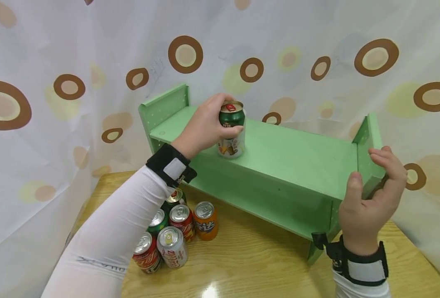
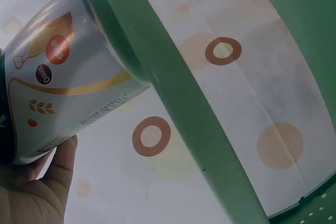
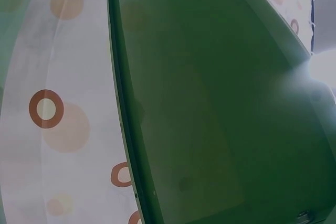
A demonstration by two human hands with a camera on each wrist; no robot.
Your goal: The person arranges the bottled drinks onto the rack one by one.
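Observation:
My left hand [image 1: 209, 124] grips a drink can [image 1: 232, 142], dark green at the top and white below, with a red tab. Fingers wrap its upper part while the thumb crosses the front. The can stands upright at the front edge of the top board of a green two-tier shelf [image 1: 298, 157]. In the left wrist view, the white lower part of the can [image 2: 68, 72] shows against the board's edge. Over at the shelf's right end panel, my right hand [image 1: 371, 203] has its thumb raised and its fingers loosely bent beside the panel's front edge.
Several cans stand on the wooden table [image 1: 250, 256] at the shelf's front left: an orange can [image 1: 205, 221], a silver can [image 1: 172, 248], red cans and green ones, partly behind my left arm. A patterned white curtain [image 1: 279, 33] hangs behind the shelf.

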